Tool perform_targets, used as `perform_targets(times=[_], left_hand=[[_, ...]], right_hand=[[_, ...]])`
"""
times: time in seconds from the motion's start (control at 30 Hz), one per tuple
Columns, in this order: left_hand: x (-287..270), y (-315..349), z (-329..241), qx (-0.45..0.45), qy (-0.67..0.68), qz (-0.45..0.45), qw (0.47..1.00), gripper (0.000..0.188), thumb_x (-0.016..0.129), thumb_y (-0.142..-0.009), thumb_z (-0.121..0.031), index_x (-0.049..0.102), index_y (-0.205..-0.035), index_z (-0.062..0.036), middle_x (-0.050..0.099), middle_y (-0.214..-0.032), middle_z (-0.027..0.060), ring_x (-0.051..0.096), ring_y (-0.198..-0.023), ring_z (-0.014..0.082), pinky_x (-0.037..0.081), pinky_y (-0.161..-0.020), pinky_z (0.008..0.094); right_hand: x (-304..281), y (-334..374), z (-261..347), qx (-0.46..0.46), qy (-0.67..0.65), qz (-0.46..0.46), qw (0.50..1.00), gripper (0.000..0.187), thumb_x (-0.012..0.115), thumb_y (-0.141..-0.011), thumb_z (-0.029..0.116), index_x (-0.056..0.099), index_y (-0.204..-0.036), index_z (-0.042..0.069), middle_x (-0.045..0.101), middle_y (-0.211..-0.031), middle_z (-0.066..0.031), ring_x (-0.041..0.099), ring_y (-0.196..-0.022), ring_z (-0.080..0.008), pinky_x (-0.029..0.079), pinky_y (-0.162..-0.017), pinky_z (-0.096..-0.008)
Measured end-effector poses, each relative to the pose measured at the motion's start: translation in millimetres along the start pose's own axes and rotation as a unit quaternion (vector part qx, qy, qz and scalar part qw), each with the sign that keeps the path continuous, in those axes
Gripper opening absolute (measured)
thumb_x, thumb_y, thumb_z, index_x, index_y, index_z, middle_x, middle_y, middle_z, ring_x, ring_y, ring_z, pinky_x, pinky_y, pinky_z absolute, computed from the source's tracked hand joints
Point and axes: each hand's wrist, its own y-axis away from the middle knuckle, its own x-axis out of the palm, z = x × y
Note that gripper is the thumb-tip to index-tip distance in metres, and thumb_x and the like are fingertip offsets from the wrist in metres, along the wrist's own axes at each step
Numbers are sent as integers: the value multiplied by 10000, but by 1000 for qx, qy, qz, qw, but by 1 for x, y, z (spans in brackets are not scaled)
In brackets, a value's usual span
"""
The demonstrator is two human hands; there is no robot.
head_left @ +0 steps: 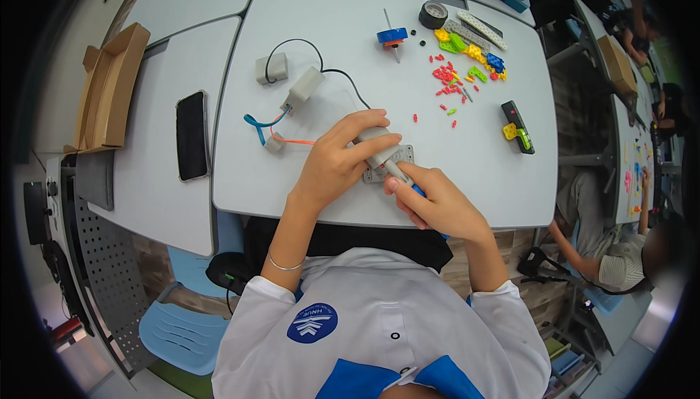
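Near the front of the white table, my left hand (332,162) is closed around a light grey block (375,144), its fingers lying across the top. My right hand (441,202) pinches a slim light grey piece (398,173) with a blue part showing below it. This slim piece meets the block's near end; whether it is plugged in cannot be made out. Partly hidden under the hands is a grey plate with holes (405,154). A black cable (350,80) runs from near the held block to a grey module (302,88).
A grey cube (272,68), blue and orange ribbon cables (260,123) and a phone (192,136) lie leftward. Right are red pegs (446,75), coloured beams (477,55), a wheel (433,14), a blue spindle piece (392,36) and a black bar (517,127). People sit far right.
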Motion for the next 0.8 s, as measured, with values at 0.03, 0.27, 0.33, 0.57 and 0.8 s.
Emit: perform_targets(times=[0.03, 0.27, 0.33, 0.57, 0.8], left_hand=[[0, 0, 0, -2, 8, 0, 1000, 507, 644, -640, 135, 757, -1072, -104, 651, -1201, 96, 633, -1158, 292, 554, -891, 369], [-5, 2, 0, -41, 50, -41, 997, 504, 642, -661, 172, 754, -1080, -84, 654, -1204, 106, 634, -1192, 284, 569, -908, 351], [-14, 3, 7, -48, 49, -98, 993, 488, 656, -671, 171, 753, -1082, -74, 655, -1198, 104, 638, -1192, 279, 575, -899, 345], [-12, 0, 1, -61, 51, -103, 991, 481, 710, -663, 142, 746, -1100, -55, 658, -1172, 100, 660, -1139, 262, 582, -881, 330], [-11, 2, 0, -71, 45, -69, 994, 501, 714, -659, 139, 744, -1114, -66, 658, -1187, 95, 664, -1102, 246, 579, -886, 324]], right_hand=[[0, 0, -2, 4, -6, 0, 1000, 306, 491, -1042, 298, 546, -914, 25, 493, -585, -9, 451, -444, -85, 371, -438, -263], [-1, 8, -7, 24, -127, 55, 990, 308, 499, -1048, 324, 528, -906, 52, 476, -627, 24, 389, -450, -40, 311, -401, -231], [-6, 21, -12, 23, -198, 73, 977, 296, 501, -1049, 321, 527, -917, 57, 468, -635, 31, 378, -452, -29, 299, -397, -217], [-58, 20, -8, 54, -12, -179, 982, 260, 535, -1032, 327, 519, -1053, 68, 484, -664, 6, 414, -473, -58, 330, -434, -229], [-91, -9, -24, 76, 229, -277, 930, 429, 575, -1001, 378, 390, -1275, 105, 489, -653, -69, 511, -558, -168, 399, -544, -341]])
